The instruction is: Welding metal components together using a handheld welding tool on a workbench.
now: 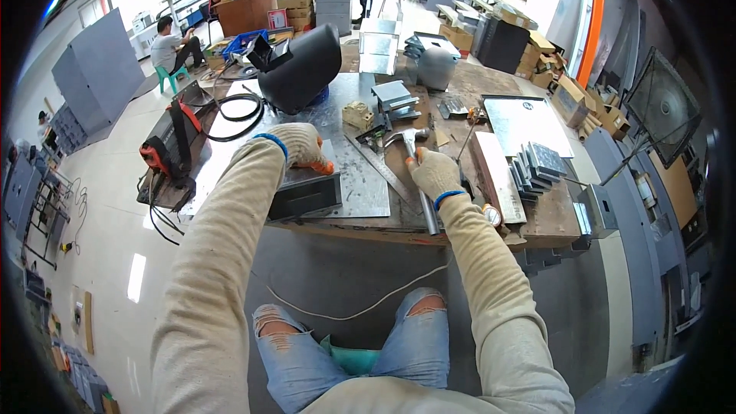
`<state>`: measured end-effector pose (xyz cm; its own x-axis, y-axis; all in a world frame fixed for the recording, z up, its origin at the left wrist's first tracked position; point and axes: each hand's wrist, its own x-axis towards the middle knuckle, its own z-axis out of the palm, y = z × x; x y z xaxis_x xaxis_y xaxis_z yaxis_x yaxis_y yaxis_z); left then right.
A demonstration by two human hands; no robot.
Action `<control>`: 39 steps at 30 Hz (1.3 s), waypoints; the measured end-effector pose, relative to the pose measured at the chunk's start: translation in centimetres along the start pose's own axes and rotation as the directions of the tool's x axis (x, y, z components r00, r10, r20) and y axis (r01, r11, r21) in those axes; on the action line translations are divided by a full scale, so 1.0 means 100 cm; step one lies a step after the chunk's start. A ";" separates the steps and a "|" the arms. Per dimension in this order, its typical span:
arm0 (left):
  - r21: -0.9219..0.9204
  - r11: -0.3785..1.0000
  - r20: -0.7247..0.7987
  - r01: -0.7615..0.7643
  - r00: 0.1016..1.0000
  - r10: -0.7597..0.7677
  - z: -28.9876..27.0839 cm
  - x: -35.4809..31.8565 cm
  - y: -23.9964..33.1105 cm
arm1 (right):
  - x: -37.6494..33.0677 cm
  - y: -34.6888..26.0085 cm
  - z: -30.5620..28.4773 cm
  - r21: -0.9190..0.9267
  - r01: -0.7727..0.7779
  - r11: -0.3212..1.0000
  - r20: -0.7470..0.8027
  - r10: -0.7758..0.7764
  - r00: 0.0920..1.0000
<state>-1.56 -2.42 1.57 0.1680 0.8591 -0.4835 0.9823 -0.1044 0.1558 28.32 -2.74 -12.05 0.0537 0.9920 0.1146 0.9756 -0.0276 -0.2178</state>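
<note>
My left hand [300, 146], in a knitted work glove with orange fingertips, presses down on a grey sheet-metal box [307, 198] at the table's near edge. Its fingers are curled at the top of the box, partly hidden by the hand itself. With the same kind of glove, my right hand [438, 173] is closed around a claw hammer [428, 213]. The hammer's head lies beyond the hand and its handle points back toward me. Left of the hammer, a steel ruler [381, 171] lies slantwise on a flat metal sheet [356, 195].
A black welding helmet [303, 69] stands at the back left, near a red-and-black welder [165, 142] with cables. Stacked metal brackets [539, 169] and a long pale bar [498, 176] lie at right. A dark fan [663, 107] stands beyond. Other people are in the background.
</note>
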 end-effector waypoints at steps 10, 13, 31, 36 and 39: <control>0.089 0.993 -0.052 -0.081 0.995 0.086 0.006 -0.005 -0.012 | -0.027 0.084 -0.052 -0.087 -0.145 0.986 -0.027 0.143 0.989; 0.096 0.990 -0.071 -0.103 0.991 0.110 0.011 0.000 -0.010 | -0.036 0.068 -0.031 -0.148 -0.169 0.974 0.061 0.179 0.982; 0.113 0.985 -0.043 -0.133 0.989 0.139 0.013 0.002 -0.016 | -0.227 -0.042 -0.070 0.993 0.094 -0.068 -0.088 0.086 0.992; 0.197 0.964 -0.090 -0.177 0.976 0.197 0.017 0.016 -0.017 | -0.304 -0.084 -0.025 0.942 -0.328 -0.065 0.311 -0.193 0.931; 0.185 0.965 -0.069 -0.188 0.977 0.203 0.016 0.018 -0.015 | -0.332 -0.081 0.018 0.934 -0.330 0.139 0.356 -0.287 0.889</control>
<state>-2.58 -1.55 -0.88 0.3580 0.8523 -0.3813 0.9314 -0.3547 0.0815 18.25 -35.25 -15.81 -0.3084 0.9339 -0.1811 -0.0810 -0.2154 -0.9732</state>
